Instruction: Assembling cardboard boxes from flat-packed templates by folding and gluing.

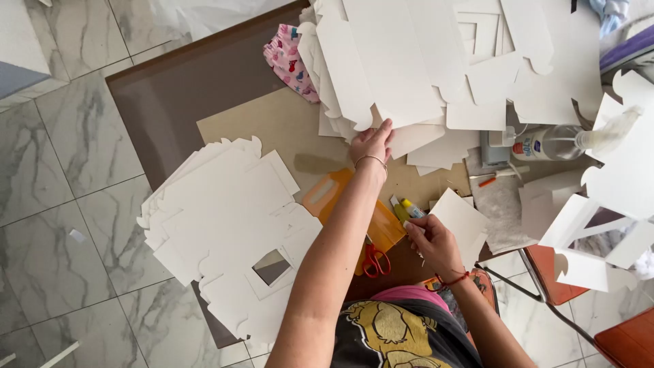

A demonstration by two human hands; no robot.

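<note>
Left hand [372, 143] pinched edge of far white card stack [409, 68]; light, stiff, bendable sheets. Right hand [430, 240] closed round glue stick [411, 208], near.

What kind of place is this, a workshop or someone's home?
Probably a home craft corner used for making boxes. Stacks of white die-cut card blanks cover a brown table over marble-look floor tiles, with scissors and a glue tube near the right hand.
</note>
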